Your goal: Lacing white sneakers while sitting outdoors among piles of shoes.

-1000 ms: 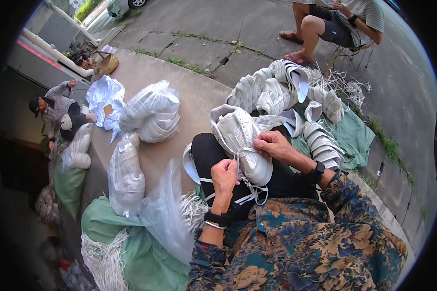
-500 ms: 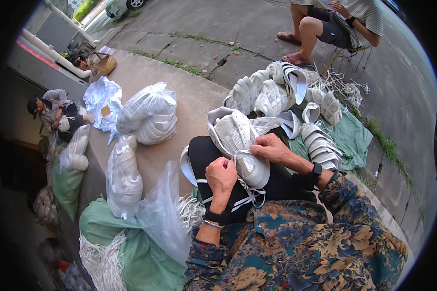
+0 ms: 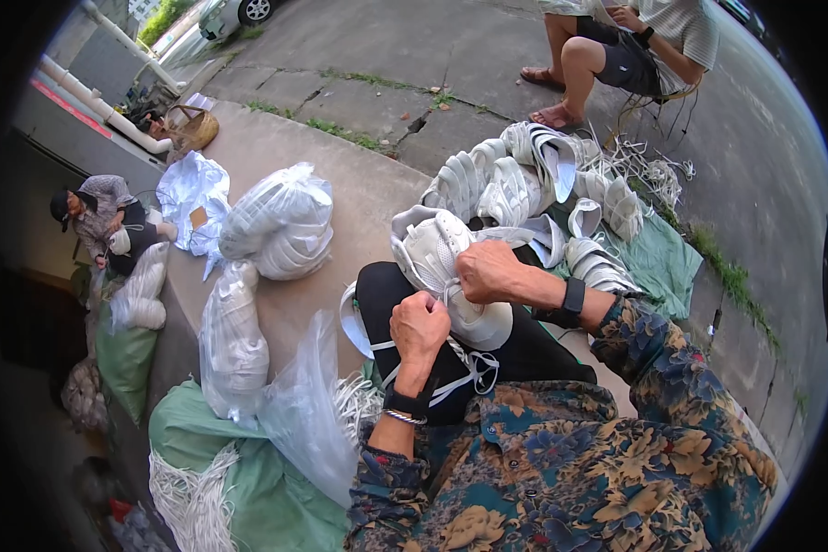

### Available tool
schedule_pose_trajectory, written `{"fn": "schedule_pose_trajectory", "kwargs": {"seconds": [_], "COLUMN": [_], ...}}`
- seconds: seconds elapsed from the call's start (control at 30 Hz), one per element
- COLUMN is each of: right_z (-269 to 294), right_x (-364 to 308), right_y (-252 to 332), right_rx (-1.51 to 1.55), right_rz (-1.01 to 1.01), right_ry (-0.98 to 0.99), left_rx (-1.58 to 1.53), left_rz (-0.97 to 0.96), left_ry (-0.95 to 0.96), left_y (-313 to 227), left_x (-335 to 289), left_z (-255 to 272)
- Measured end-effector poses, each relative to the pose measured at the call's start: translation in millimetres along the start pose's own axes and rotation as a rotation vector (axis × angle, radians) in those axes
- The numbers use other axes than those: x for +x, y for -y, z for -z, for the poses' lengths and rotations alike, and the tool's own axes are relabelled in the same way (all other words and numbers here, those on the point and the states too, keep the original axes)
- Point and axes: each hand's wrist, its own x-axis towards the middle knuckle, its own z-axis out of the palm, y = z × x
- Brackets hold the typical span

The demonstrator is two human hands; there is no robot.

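A white shoe upper (image 3: 483, 328) rests across my black-trousered thighs. My left hand (image 3: 420, 324) is closed, thumb and finger pinched on a white shoelace at the near left side of the upper. My right hand (image 3: 488, 273) is closed too, its back turned up over the middle of the upper; it grips the lace close to the left fingertips, though its own fingertips are mostly hidden. Loose loops of white shoelace (image 3: 477, 370) hang below the upper over my leg.
Several white shoe uppers (image 3: 506, 189) lie stacked on green sheeting (image 3: 667, 262) beyond my right arm. Plastic bags of uppers (image 3: 281, 221) stand to the left. White laces (image 3: 193, 492) lie on a green sack (image 3: 267, 497). Two other people sit farther off.
My right hand has moved left and turned over, from the right edge of the upper to beside my left hand. The left hand stays nearly in place.
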Motion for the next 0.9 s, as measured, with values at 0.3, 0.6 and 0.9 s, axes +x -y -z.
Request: {"fn": "schedule_pose_trajectory", "kwargs": {"seconds": [0.3, 0.6, 0.9], "right_z": [23, -14, -23], "right_x": [-2, 5, -2], "right_y": [-9, 33, 36], "right_rx": [0.138, -0.21, -0.001], "right_rz": [0.177, 0.491, 0.518], "right_ry": [-0.048, -0.212, -0.22], "left_rx": [-0.415, -0.437, -0.634], "left_rz": [0.196, 0.227, 0.287], "left_ry": [0.12, 0.044, 0.017], "left_y": [21, 23, 9], "left_x": [-6, -14, -24], "left_z": [-5, -22, -13]}}
